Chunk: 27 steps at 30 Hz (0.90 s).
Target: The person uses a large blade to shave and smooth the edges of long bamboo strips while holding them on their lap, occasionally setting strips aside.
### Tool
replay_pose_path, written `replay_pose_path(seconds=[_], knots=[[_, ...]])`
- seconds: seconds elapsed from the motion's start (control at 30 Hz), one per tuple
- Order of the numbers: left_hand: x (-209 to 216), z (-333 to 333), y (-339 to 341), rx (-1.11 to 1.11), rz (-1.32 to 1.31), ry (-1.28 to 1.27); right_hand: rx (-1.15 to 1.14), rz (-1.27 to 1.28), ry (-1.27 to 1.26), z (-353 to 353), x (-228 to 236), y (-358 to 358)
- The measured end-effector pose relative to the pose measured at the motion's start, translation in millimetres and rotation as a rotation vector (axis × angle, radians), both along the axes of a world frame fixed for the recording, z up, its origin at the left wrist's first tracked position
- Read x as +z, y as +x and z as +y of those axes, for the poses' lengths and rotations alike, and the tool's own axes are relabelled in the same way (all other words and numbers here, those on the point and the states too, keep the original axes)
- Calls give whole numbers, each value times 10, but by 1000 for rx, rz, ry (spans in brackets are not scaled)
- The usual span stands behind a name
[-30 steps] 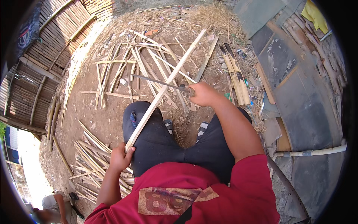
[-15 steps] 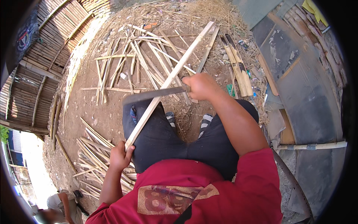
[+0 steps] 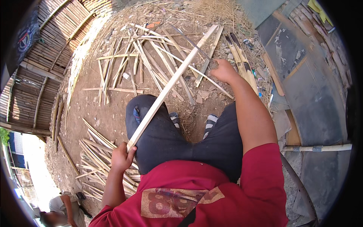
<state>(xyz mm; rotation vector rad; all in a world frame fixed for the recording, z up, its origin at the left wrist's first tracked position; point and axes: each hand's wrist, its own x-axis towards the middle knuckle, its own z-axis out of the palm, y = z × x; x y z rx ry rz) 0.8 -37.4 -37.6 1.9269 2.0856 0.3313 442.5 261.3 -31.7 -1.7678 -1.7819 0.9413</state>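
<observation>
My left hand is closed round the lower end of a long pale bamboo strip. The strip slants up and away to the right across my left thigh. My right hand grips a machete by its handle, which the fingers hide. Its dark blade, seen nearly edge-on, points up and left and crosses the strip close to its far end. Whether the blade touches the strip, I cannot tell.
Loose bamboo strips lie scattered on the dirt ahead, and another pile is beside my left leg. Dark bamboo pieces and large dark panels are at the right. A person is at the lower left.
My right hand has moved up and right with the machete, from the strip's middle toward its far end, and the blade has turned from broadside to nearly edge-on. My left hand has stayed put.
</observation>
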Motion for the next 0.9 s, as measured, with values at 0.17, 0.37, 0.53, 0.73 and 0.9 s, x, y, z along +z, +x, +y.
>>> replay_pose_path(seconds=[0.17,0.37,0.53,0.73,0.9], knots=[[181,-38,-40,7,-107,-67,260,-123,265,-285,50,-336],[113,-86,-5,-5,-221,-92,317,-120,160,-242,22,-79],[98,-88,-94,9,-187,-63,256,-179,241,-221,199,-79],[204,-280,-188,10,-242,-77,557,-244,190,-464,607,-526],[198,-78,-113,13,-92,-65,187,-71,144,109,104,-84]])
